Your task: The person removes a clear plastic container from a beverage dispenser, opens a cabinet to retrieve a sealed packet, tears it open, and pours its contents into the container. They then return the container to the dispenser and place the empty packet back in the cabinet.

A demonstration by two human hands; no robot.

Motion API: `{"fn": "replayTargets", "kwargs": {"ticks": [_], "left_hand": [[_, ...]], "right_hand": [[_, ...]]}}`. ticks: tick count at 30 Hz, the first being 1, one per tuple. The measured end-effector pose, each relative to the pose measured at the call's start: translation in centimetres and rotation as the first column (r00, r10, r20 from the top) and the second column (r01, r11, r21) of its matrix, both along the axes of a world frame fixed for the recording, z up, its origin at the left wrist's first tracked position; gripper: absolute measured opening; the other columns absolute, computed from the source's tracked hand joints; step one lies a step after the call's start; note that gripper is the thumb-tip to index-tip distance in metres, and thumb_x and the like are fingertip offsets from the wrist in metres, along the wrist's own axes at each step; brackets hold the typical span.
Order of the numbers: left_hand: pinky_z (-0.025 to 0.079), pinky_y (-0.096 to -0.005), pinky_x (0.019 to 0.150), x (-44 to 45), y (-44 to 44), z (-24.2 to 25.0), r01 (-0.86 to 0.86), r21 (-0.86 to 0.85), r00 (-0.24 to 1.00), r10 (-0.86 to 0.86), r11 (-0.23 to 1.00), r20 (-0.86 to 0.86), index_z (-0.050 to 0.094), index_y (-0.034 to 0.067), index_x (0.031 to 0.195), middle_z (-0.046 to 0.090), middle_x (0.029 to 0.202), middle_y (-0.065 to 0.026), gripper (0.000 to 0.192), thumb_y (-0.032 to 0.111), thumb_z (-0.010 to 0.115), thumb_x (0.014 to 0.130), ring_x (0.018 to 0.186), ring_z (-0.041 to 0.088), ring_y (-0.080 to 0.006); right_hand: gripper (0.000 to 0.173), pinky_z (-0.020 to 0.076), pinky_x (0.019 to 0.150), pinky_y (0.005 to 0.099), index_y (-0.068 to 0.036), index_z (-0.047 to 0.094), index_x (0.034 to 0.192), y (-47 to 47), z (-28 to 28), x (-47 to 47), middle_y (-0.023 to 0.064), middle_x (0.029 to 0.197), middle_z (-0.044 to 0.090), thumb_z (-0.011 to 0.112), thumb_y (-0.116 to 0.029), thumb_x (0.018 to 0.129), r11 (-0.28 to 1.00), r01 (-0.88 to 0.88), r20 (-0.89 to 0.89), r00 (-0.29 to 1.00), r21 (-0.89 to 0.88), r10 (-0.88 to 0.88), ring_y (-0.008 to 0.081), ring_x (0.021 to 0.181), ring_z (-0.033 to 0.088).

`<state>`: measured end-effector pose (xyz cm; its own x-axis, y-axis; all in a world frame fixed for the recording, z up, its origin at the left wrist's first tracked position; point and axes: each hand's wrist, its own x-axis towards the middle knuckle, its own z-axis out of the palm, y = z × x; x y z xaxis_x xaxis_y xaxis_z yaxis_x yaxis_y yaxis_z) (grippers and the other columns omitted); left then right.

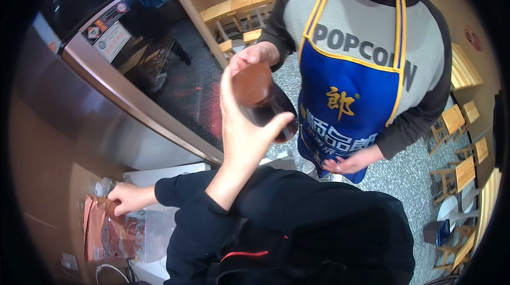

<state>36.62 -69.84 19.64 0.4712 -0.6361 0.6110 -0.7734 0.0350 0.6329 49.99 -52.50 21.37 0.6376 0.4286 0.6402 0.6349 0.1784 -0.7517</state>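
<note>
Raised in front of the co-worker, my left hand (245,129) is wrapped around a dark rounded container (259,95) with a brown end. My thumb lies along its near right side, and motion blurs it, so its exact kind is unclear. A co-worker's hand (259,54) also touches its upper end. My left forearm crosses above my right one. Far to the left, my right hand (133,199) pinches the top edge of a pink plastic pouch (95,229). Beside the pouch, partly behind my sleeve, is a translucent plastic container (157,233).
A co-worker in a blue apron (346,85) stands close by, other hand (354,161) lowered. A glass-fronted metal cabinet (159,125) rises behind the dark container. Wooden stools (464,173) line the right side. A white cable (105,269) lies near the pouch.
</note>
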Motion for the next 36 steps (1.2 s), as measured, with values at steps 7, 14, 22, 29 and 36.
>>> {"fn": "replayTargets", "kwargs": {"ticks": [7, 14, 22, 29, 36], "left_hand": [[0.048, -0.0363, 0.089, 3.5, 3.5, -0.3, -0.175, -0.374, 0.98, 0.124, 0.911, -0.156, 0.022, 0.009, 0.136, 0.042, 0.124, -0.0142, 0.08, 0.005, 0.072, 0.074, 0.112, 0.05, -0.0239], [0.044, -0.0344, 0.087, 5.2, 6.7, 4.1, -0.107, -0.592, 0.948, -0.099, 0.799, -0.304, 0.022, 0.008, 0.137, 0.046, 0.115, -0.0165, 0.082, 0.008, 0.067, 0.069, 0.108, 0.048, -0.0235], [0.042, -0.031, 0.087, 1.9, 17.6, 8.8, -0.037, -0.714, 0.96, -0.174, 0.699, -0.22, 0.021, 0.007, 0.135, 0.047, 0.11, -0.0127, 0.083, 0.002, 0.066, 0.066, 0.103, 0.048, -0.0186], [0.041, -0.0285, 0.087, -3.1, 27.4, 9.9, -0.258, -0.727, 0.961, 0.244, 0.636, -0.127, 0.022, 0.008, 0.133, 0.048, 0.107, -0.0098, 0.082, -0.003, 0.065, 0.064, 0.1, 0.049, -0.0161], [0.045, -0.0336, 0.095, -10.2, 34.3, 4.8, -0.716, -0.614, 0.605, 0.735, 0.332, -0.308, 0.022, 0.013, 0.139, 0.037, 0.126, -0.01, 0.085, -0.001, 0.072, 0.071, 0.116, 0.044, -0.0205]], "right_hand": [[0.019, 0.0465, 0.061, 0.0285, 0.002, 0.063, 0.088, 2.3, -1.0, -1.1, 0.0065, 0.077, 0.065, 0.065, -0.015, 0.08, 0.996, -0.087, -0.053, 0.995, 0.03, 0.088, 0.0125, 0.07, 0.059], [0.019, 0.0439, 0.062, 0.0235, -0.001, 0.062, 0.099, 1.1, -1.6, 2.6, 0.0014, 0.08, 0.064, 0.061, -0.015, 0.086, 0.994, -0.112, -0.102, 0.988, 0.007, 0.112, 0.0083, 0.069, 0.055], [0.018, 0.04, 0.064, 0.0209, -0.001, 0.057, 0.103, 1.0, -4.5, 6.7, -0.0002, 0.083, 0.058, 0.057, -0.013, 0.09, 0.977, -0.211, -0.166, 0.964, 0.01, 0.209, 0.0073, 0.072, 0.051], [0.027, 0.0429, 0.072, 0.021, 0.002, 0.055, 0.113, -0.1, -6.0, 13.6, 0.0032, 0.097, 0.06, 0.056, -0.013, 0.092, 0.949, -0.316, -0.212, 0.927, 0.004, 0.309, 0.0082, 0.082, 0.054], [0.029, 0.0425, 0.072, 0.0199, 0.001, 0.053, 0.118, 1.6, -4.3, 11.2, 0.0015, 0.102, 0.059, 0.054, -0.014, 0.093, 0.929, -0.354, -0.178, 0.913, 0.103, 0.368, 0.0069, 0.086, 0.054]]}}
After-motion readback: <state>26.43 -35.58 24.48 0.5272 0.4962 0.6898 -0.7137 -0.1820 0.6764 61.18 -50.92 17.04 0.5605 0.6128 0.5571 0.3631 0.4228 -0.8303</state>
